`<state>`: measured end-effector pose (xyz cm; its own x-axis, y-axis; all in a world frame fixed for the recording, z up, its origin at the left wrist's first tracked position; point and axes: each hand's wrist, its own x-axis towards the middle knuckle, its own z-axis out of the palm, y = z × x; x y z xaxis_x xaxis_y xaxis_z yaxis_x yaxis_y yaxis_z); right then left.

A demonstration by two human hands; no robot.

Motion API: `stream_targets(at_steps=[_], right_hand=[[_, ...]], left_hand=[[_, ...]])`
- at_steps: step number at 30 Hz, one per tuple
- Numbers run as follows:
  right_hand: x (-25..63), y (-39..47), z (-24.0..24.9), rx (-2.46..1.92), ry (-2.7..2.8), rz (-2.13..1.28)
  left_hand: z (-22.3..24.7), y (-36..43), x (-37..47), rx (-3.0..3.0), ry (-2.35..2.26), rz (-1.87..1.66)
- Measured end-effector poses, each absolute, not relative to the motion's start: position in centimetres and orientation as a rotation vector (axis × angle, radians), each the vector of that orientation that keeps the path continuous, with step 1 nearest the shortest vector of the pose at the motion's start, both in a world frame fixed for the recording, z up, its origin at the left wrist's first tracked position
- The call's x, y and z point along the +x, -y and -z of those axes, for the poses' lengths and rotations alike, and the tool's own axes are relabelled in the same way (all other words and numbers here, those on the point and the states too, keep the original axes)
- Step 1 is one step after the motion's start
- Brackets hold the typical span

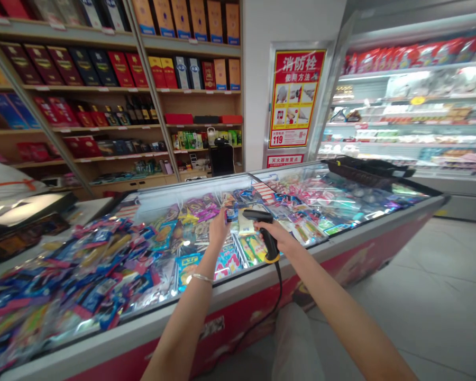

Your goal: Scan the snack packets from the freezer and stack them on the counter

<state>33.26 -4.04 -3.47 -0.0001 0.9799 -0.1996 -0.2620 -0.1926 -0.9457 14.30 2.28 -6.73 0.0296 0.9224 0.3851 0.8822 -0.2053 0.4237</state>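
Note:
My right hand [275, 235] is closed around the grip of a black barcode scanner [270, 244] with a yellow base, its cable trailing down over the freezer's front. The scanner's head points left, toward my left hand [219, 228]. My left hand is closed on a small blue-and-red packet [232, 213], mostly hidden by the fingers, just in front of the scanner. Both hands are above the glass-topped chest freezer [301, 259], which holds colourful ice cream packs. On the freezer's left part lies a heap of blue-and-red snack packets [111, 264].
Shelves of boxed bottles [115, 69] line the back wall. A red fire hydrant sign [297, 98] hangs beside them. A lit open-front fridge [412, 116] stands at right. A black crate [365, 169] sits on the freezer's far right. Part of a white-clothed person [8, 177] shows at left.

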Motion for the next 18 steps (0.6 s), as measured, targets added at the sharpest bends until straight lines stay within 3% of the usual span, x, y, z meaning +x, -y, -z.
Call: stream_targets(at_steps=[10,18], right_hand=[[25.4,3.0,-0.1,-0.912,0.959,-1.581],[14.8,2.1,0.2,-0.759,0.991,-1.92]], left_hand=[[0.3,2.6,0.3,1.965,-2.193,-1.531],[-0.3,5.8,-13.9,1.658,-2.413,-1.898]])
